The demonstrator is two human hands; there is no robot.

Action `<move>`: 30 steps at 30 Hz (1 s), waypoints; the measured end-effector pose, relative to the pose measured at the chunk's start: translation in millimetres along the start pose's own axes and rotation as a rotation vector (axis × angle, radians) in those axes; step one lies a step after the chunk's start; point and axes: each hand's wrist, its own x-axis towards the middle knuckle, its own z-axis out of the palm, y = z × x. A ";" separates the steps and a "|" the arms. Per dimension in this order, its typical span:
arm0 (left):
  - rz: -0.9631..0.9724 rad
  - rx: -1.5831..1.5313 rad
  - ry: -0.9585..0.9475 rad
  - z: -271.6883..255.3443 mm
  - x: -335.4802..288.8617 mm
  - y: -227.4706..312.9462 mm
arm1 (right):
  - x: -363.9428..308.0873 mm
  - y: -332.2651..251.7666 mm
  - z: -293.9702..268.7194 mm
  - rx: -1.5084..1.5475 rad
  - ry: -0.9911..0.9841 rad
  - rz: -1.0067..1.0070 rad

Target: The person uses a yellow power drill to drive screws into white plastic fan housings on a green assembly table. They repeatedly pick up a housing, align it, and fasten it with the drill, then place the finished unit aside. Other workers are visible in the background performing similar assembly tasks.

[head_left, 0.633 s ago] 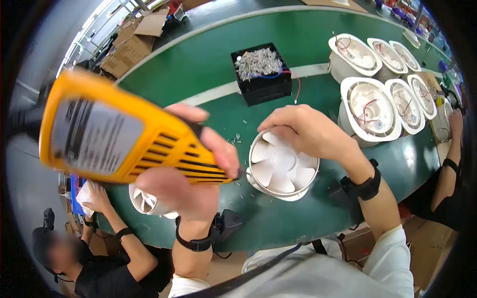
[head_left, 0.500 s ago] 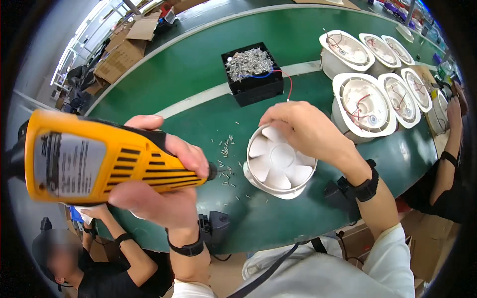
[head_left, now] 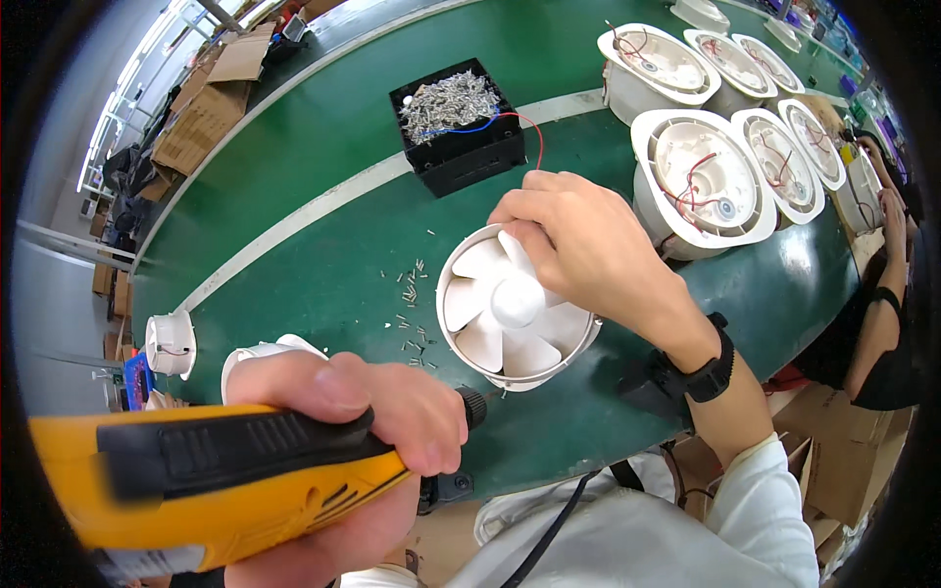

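Observation:
My left hand (head_left: 392, 412) is wrapped round a yellow and black electric screwdriver (head_left: 265, 480), which lies across the lower left. Its dark chuck points right, and the bit reaches the lower edge of a round white fan housing (head_left: 468, 361). A small tab or screw shows there; whether the bit touches it I cannot tell. Inside the housing sits a white fan with broad blades (head_left: 517, 302). My right hand (head_left: 588, 250) grips the housing's upper right rim, thumb inside, fingers partly hidden. Red and blue wires rise behind that hand. Loose screws (head_left: 412, 289) lie left of the housing.
A black box heaped with screws (head_left: 461, 167) stands beyond the fan. Several white housings with red wires (head_left: 701, 181) are grouped at the right. More white parts (head_left: 172, 343) sit at the left. Another person's arm (head_left: 877, 323) is at the far right.
The screwdriver has swung down and rightward, its bit now at the fan housing's lower edge. The housing has tilted slightly under my right hand. My view has shifted a little.

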 end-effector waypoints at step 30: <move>0.017 0.053 -0.081 16.4 3.3 -9.4 | 21.4 6.8 1.4 -0.032 -0.286 -0.138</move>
